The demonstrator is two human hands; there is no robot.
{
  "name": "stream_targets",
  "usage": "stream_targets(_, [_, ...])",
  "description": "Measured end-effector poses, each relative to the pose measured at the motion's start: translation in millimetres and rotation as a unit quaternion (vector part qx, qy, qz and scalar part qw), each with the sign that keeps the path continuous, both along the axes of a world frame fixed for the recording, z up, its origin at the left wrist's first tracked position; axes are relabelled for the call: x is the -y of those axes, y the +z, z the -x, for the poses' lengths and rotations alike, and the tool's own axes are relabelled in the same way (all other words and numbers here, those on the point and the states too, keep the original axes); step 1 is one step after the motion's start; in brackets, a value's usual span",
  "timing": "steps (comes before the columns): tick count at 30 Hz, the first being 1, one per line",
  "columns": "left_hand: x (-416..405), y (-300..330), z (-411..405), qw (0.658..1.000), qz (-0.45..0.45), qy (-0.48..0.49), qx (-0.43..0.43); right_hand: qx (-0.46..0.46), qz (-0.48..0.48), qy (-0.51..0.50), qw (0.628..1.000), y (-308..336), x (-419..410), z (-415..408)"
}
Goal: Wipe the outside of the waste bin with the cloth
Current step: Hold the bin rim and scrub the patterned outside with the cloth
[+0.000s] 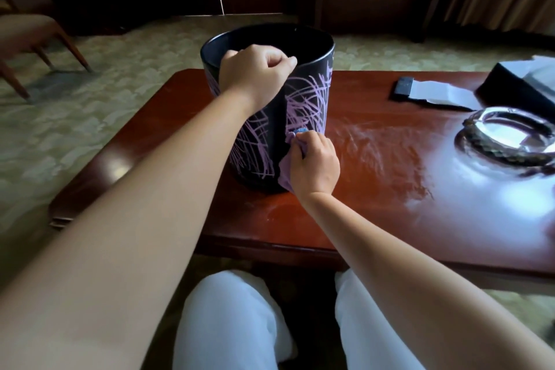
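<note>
Polished reddish-brown wood fills the middle of the view: a low table [375,159] on pale patterned carpet, with a glass ashtray [507,138] well off to the right. Upright near the table's front-left part stands the black cylindrical waste bin with purple scribbled lines [270,117], its long axis vertical, directly ahead of both hands. The left hand [255,75] is curled in a fist over the near rim, steadying it from above. The right hand [315,162], nearer the bin's base, is closed around a bunched purple cloth [285,168] and presses it against the lower right of the wall (a blue bit shows at the fingertips). Much scribble remains above and to the left, so the next wipe likely runs upward or around the curve, with the bin turned under the left hand's grip.
</note>
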State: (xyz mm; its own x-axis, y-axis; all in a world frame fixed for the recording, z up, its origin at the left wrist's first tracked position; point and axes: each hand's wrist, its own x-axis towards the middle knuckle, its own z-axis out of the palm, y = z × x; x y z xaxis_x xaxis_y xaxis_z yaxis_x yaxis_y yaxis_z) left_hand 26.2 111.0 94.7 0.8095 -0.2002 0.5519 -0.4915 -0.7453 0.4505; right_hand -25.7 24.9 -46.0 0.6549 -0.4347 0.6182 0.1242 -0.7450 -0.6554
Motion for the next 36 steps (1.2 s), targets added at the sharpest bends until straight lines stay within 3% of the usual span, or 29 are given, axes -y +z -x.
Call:
stream_targets(3, [1,0,-1,1.000,-0.011,0.006,0.001,-0.056,-0.003,0.018,0.998,-6,1,3])
stream_targets(8, [-1,-1,-4,1.000,-0.014,0.005,0.006,0.013,0.002,0.006,1.000,8,0,-2])
stream_targets(12, [-1,-2,-5,1.000,-0.013,0.004,0.011,-0.016,0.000,0.026,1.000,1,-1,1])
stream_targets(17, [0,-3,-5,1.000,-0.013,0.006,0.013,0.033,0.001,0.007,0.999,13,-3,-1])
stream_targets(21, [0,-3,-6,1.000,-0.017,0.009,0.008,-0.012,0.002,0.028,1.000,7,-3,2])
stream_targets(26, [0,-6,-7,1.000,-0.022,0.014,0.004,0.037,0.002,0.013,0.999,18,-5,-2])
stream_targets(31, [-2,-6,-8,1.000,-0.016,0.017,0.008,-0.020,0.001,0.041,0.999,8,-3,3])
stream_targets(36, [-1,-10,-9,0.999,-0.019,0.006,0.034,0.035,-0.016,0.012,0.999,13,-6,-4])
